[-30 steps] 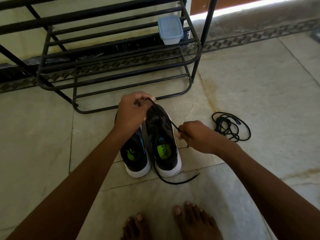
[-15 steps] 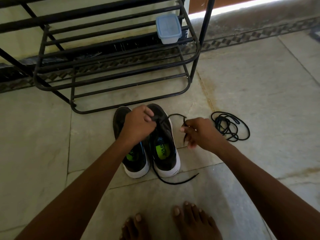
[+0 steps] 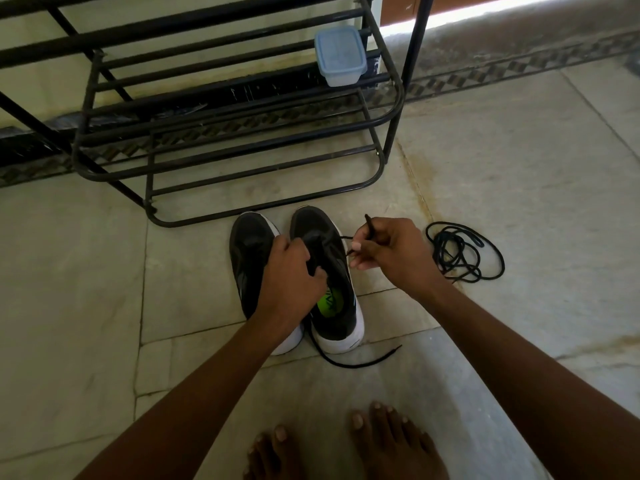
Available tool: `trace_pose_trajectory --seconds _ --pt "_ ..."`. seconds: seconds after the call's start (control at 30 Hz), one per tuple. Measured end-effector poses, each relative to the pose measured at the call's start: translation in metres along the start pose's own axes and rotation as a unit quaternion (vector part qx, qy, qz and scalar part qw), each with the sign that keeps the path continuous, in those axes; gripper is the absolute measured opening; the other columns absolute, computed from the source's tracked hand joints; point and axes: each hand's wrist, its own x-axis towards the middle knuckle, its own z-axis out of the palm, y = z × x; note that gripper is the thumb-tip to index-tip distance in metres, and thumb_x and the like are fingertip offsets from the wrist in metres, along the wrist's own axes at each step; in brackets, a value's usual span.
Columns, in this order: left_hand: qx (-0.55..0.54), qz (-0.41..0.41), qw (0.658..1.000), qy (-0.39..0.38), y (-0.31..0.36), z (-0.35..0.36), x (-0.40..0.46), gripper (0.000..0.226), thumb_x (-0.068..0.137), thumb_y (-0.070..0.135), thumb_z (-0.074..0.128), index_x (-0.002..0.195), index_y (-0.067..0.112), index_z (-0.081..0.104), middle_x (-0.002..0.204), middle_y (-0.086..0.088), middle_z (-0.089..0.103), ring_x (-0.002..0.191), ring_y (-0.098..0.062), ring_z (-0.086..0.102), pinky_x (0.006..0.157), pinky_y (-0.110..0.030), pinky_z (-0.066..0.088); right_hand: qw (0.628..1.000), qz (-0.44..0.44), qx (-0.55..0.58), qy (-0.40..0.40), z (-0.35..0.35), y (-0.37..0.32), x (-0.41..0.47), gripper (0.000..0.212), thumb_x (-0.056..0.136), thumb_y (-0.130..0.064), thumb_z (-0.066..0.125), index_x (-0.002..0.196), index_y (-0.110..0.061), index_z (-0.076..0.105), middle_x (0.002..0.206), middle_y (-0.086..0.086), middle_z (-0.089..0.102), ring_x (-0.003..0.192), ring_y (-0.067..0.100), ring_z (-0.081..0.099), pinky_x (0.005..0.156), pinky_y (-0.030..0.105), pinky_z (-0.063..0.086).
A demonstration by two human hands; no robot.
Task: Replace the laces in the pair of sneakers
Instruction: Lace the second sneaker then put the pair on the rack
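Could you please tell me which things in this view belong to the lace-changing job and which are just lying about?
Part of the job:
- right sneaker
- left sneaker
- lace pinched by the right hand
- left hand gripping the right sneaker
- coiled lace on the floor

Just lying about:
- shoe rack
- plastic container

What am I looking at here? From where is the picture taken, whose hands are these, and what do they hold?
There is no machine: a person wears a camera on the head, so it looks down at their own arms and bare feet. On the floor stand two sneakers, the left shoe and the right shoe, in front of a metal rack with a plastic box on it. The left hand grips the right shoe's tongue area. The right hand pinches the lace end; the other end trails behind the heel. A coiled lace lies at the right.
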Motion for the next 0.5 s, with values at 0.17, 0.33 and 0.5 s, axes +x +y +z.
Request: trace_pose_trajectory --seconds 0.17,0.33,0.5 --pt "-0.02 -0.037 0.999 0.029 -0.002 -0.001 0.005 0.011 0.087 0.013 0.072 0.081 0.005 0.066 0.079 -0.005 0.063 0.065 -0.011 0.06 0.058 -0.022 0.051 1.0 -0.006 0.004 -0.01 0.005 0.003 0.001 0.006 0.087 0.006 0.073 0.092 0.006 0.07 0.077 0.017 0.074 0.071 0.027 0.076 0.07 0.032 0.063" --pt "-0.042 -0.09 0.995 0.003 -0.007 -0.002 0.013 0.01 0.088 0.009 0.068 0.078 0.01 0.069 0.072 -0.002 0.065 0.063 -0.007 0.06 0.051 -0.009 0.038 0.997 -0.052 -0.057 -0.004 0.017 0.007 0.006 0.011 0.08 0.004 0.079 0.087 -0.002 0.076 0.079 0.006 0.076 0.076 0.016 0.076 0.075 0.03 0.062" --pt "-0.141 -0.179 0.973 -0.02 -0.016 -0.001 0.023 0.002 0.089 0.008 0.075 0.091 0.009 0.075 0.087 -0.004 0.069 0.086 -0.019 0.067 0.077 -0.029 0.056 0.99 -0.08 -0.112 0.005 0.038 0.005 0.015 0.01 0.078 -0.002 0.082 0.082 -0.01 0.078 0.08 -0.004 0.075 0.075 0.001 0.071 0.074 0.013 0.054"
